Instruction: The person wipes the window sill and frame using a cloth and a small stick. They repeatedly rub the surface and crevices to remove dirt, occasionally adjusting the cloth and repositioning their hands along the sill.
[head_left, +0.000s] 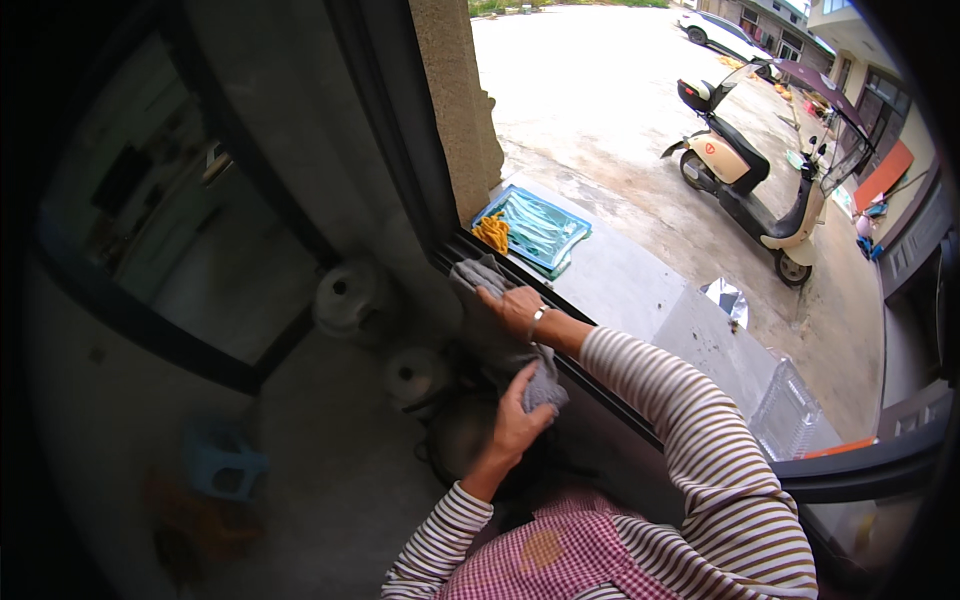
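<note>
A grey cloth (544, 386) stretches between my two hands along the inner side of a dark window frame (611, 409). My left hand (517, 420) grips the bunched near end of the cloth. Farther up the sill, my right hand (517, 311), with a bracelet at the wrist, presses the far part of the cloth against the frame's track. Part of the cloth hangs down in shadow between the hands. Below it, a dark round pan (457, 442) and a lidded pot (416, 375) show dimly.
Outside on the ledge lie a blue tray (551, 229), an orange cloth (492, 232), crumpled foil (726, 301) and a clear plastic container (787, 412). A scooter (739, 169) stands in the yard. Indoors are another pot (349, 296) and a blue stool (225, 461).
</note>
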